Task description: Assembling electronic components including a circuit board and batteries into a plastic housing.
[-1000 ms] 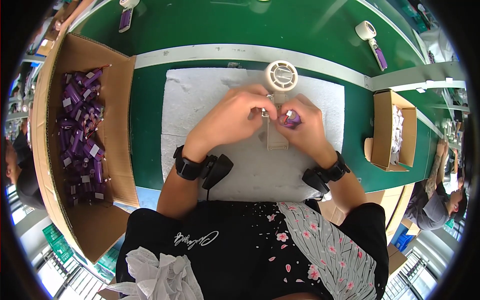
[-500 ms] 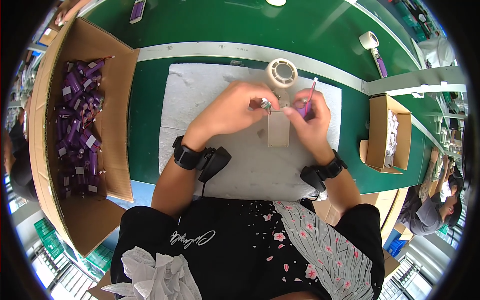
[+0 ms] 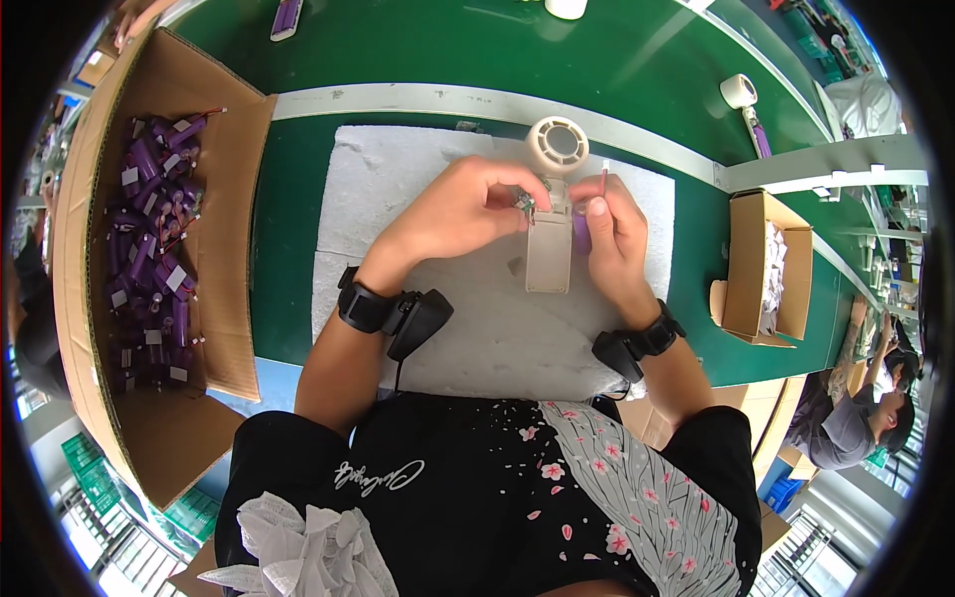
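A cream handheld fan body (image 3: 548,261), with a round vented head and a long open handle, lies on a white foam pad (image 3: 448,328) in front of me. My left hand (image 3: 448,211) pinches a small green circuit board (image 3: 525,204) at the left of the handle's upper end. My right hand (image 3: 621,239) is closed around a purple battery (image 3: 581,235) beside the handle's right edge. The battery's red lead with a white plug (image 3: 605,171) sticks up past the fingers. Part of the battery is hidden by my thumb and fingers.
A large cardboard box (image 3: 231,269) of purple batteries stands at the left. A smaller cardboard box (image 3: 741,269) with white pieces sits at the right. Beyond a pale rail (image 3: 398,99), the green surface carries another fan (image 3: 739,92). Other people are at the far right.
My right hand has turned and brought the battery closer to the handle. My left hand still pinches the board near the handle. Items beyond the rail have shifted slightly right.
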A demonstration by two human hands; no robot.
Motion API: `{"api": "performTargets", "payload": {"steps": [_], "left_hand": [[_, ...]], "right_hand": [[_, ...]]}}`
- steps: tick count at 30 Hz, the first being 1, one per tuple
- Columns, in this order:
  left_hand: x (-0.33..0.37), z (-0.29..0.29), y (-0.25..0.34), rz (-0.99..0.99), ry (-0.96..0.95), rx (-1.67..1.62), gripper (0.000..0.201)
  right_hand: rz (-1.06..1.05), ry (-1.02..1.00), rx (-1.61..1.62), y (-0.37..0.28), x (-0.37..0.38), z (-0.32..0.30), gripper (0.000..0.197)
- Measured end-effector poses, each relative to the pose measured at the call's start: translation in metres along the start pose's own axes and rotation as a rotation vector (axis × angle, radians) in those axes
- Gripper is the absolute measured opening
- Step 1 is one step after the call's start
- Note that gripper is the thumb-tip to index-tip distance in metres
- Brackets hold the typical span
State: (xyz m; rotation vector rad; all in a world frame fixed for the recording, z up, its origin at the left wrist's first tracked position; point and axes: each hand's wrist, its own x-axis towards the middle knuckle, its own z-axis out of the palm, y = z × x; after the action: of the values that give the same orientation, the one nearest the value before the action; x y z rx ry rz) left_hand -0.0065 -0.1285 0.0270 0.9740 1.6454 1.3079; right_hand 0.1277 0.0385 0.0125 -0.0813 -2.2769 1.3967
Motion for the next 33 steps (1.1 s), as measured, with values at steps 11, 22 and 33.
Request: {"api": "performTargets", "payload": {"steps": [11,22,33], "left_hand": [[0.0022,0.0008,0.0010,0.016,0.019,-0.093,0.018],[0.0029,0.0005,-0.0001,-0.016,0.040,-0.158,0.022],[0.0053,0.0013,-0.0050,0.003,0.024,-0.235,0.018]], "right_hand": [[-0.213,-0.123,-0.225,0.0001,-0.0019,-0.0022,0.014],[-0.177,-0.076,-0.301,0.0041,-0.0011,0.0021,0.015],[-0.006,0.021,-0.146,0.0031,-0.0013,0.0041,0.013]]}}
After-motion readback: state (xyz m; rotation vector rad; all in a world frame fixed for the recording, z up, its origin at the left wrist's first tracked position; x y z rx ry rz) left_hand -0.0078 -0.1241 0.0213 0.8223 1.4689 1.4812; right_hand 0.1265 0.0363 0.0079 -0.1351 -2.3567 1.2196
